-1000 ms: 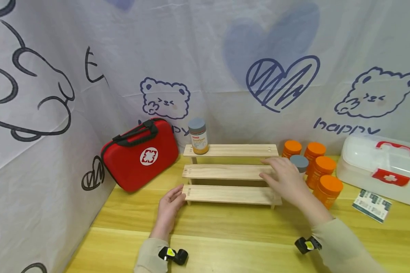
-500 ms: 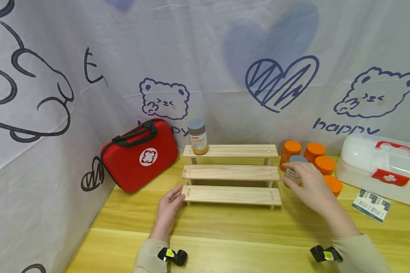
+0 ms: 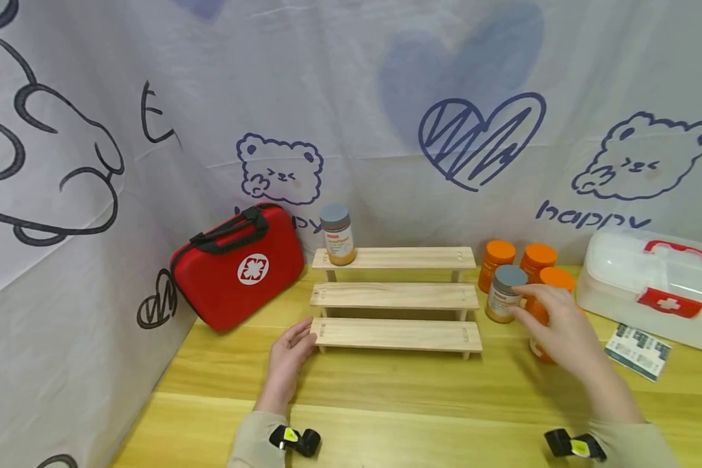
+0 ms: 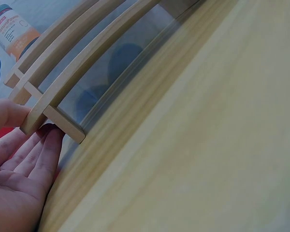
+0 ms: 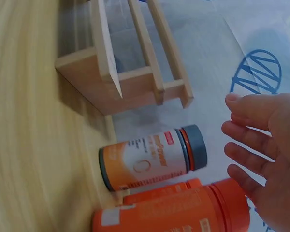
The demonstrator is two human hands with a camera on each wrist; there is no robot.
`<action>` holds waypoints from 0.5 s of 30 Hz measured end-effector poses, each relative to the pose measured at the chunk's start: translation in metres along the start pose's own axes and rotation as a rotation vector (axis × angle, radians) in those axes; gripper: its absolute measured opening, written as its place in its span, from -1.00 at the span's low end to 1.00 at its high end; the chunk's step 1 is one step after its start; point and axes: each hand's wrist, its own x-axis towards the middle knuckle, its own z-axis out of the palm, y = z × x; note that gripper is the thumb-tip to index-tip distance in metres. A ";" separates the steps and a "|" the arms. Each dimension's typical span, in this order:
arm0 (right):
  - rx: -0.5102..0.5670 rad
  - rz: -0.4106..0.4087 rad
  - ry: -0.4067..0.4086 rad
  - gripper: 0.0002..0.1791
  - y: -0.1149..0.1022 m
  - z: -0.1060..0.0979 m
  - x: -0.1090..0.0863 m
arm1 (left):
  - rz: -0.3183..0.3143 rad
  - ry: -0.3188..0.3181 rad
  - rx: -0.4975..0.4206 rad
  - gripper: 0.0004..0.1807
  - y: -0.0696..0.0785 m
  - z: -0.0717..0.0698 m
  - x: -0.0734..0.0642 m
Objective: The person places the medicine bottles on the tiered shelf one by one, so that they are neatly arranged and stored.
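A three-step wooden shelf rack (image 3: 394,333) stands on the table. My left hand (image 3: 289,357) holds the left end of its lowest step, thumb on the board's edge and fingertips by the leg in the left wrist view. On the top step, at the left, stands a grey-capped supplement bottle (image 3: 338,235). Another grey-capped bottle (image 5: 152,159) stands right of the rack, among several orange-capped bottles (image 3: 497,263). My right hand (image 3: 564,328) hovers beside these, fingers apart and loosely bent, with nothing held. It partly hides the nearer orange bottles (image 5: 183,212).
A red first-aid case (image 3: 242,266) leans at the back left against the printed curtain (image 3: 374,130). At the right stands a clear white medicine box (image 3: 649,292) with a red handle. A printed card (image 3: 637,351) lies before it on the wooden table (image 3: 386,403).
My right hand has moved from the rack's right end rightward, past the grey-capped bottle, to the orange bottles. The left hand has stayed at the rack's left end.
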 end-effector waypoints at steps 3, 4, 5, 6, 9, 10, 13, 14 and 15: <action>0.005 0.000 -0.012 -0.63 0.005 -0.007 -0.001 | 0.002 -0.002 -0.004 -0.53 0.000 0.001 0.001; 0.006 0.002 -0.021 -0.62 0.006 -0.009 -0.001 | 0.000 0.001 -0.010 -0.54 0.000 0.002 0.001; 0.003 0.002 -0.030 -0.61 0.008 -0.011 -0.001 | -0.001 0.005 -0.013 -0.54 0.000 0.002 0.001; 0.003 0.004 -0.038 -0.61 0.010 -0.013 -0.001 | -0.001 0.008 -0.013 -0.55 0.000 0.003 0.001; -0.009 0.022 -0.061 -0.59 0.014 -0.020 -0.001 | -0.005 0.012 -0.008 -0.55 0.001 0.003 0.001; -0.012 0.031 -0.069 -0.57 0.016 -0.022 -0.002 | -0.005 0.011 -0.002 -0.55 0.001 0.003 0.001; -0.021 0.052 -0.084 -0.54 0.023 -0.028 -0.003 | -0.004 0.007 0.009 -0.55 0.001 0.002 0.001; -0.022 0.059 -0.089 -0.53 0.025 -0.030 -0.004 | -0.004 0.006 0.009 -0.54 0.001 0.002 0.001; -0.024 0.065 -0.094 -0.52 0.027 -0.031 -0.004 | -0.004 0.006 0.011 -0.54 0.001 0.002 0.001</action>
